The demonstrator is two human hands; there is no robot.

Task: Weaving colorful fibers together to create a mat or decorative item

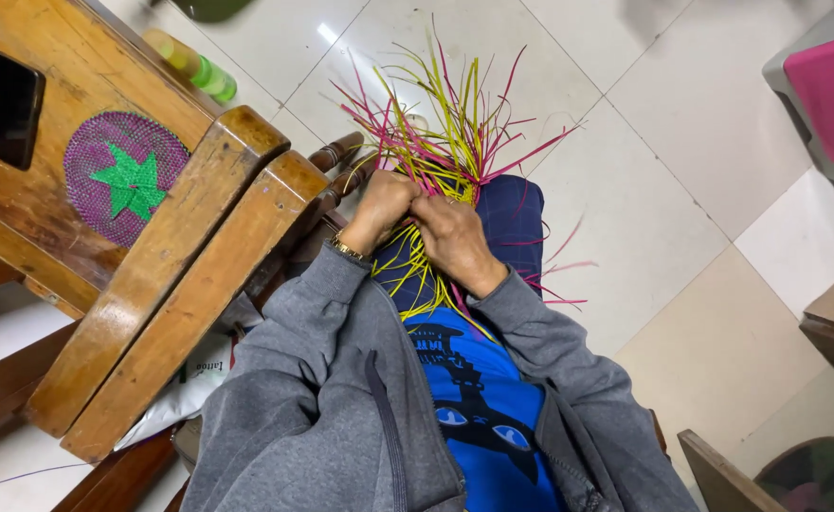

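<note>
Both hands were in the middle of the frame, close together and touching. The left hand [382, 204] was curled tight around a bunch of thin strips [455, 142]. The right hand [453, 239] was closed too, and it pinched the same strips just beside the left hand. The strips were yellow and pink. They stuck up and fanned out above the hands, toward the top middle of the frame. Some more yellow and pink ends hung down under the hands and poked out to the right, over the person's dark blue lap [512, 223].

A gold wrist band [346, 248] sat on the left wrist. The person wore a gray jacket [322, 398] over a bright blue shirt [483, 417].

On the left side of the frame stood a wooden chair [180, 256] with thick brown arms. On its seat, in the upper left, lay a round purple mat [123, 180] with a green star in the middle. A black phone [8, 109] lay just beside the mat, nearer the left edge. A yellow and green bottle [194, 64] lay on the white tile floor [644, 218] behind the chair. A pink and gray stool [829, 95] stood in the upper right corner.
</note>
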